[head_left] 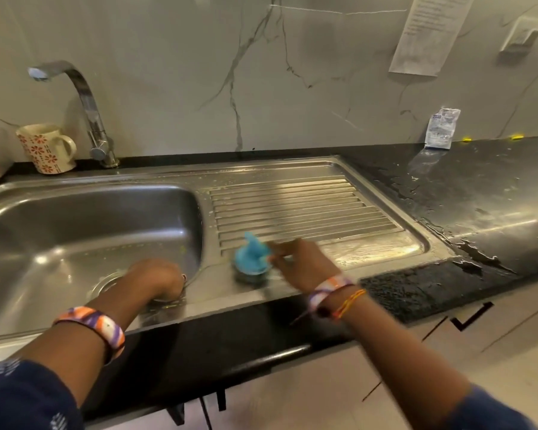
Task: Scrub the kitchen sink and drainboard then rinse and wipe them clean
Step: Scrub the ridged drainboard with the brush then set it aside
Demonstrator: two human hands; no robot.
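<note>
The steel sink basin (59, 231) lies at the left, and its ribbed drainboard (292, 206) runs to the right. A blue-handled scrubber (251, 259) with a dark steel-wool base stands on the drainboard's front left corner. My right hand (302, 262) reaches to it, fingertips at the blue handle; motion blur hides whether they grip it. My left hand (159, 279) has its fingers curled over the sink's front right rim beside the drain (106, 282).
A chrome tap (87, 110) rises behind the basin, with a floral mug (45, 148) at its left. The black counter (479, 193) to the right is wet, and a small sachet (441, 128) leans on the marble wall. Cabinet fronts lie below.
</note>
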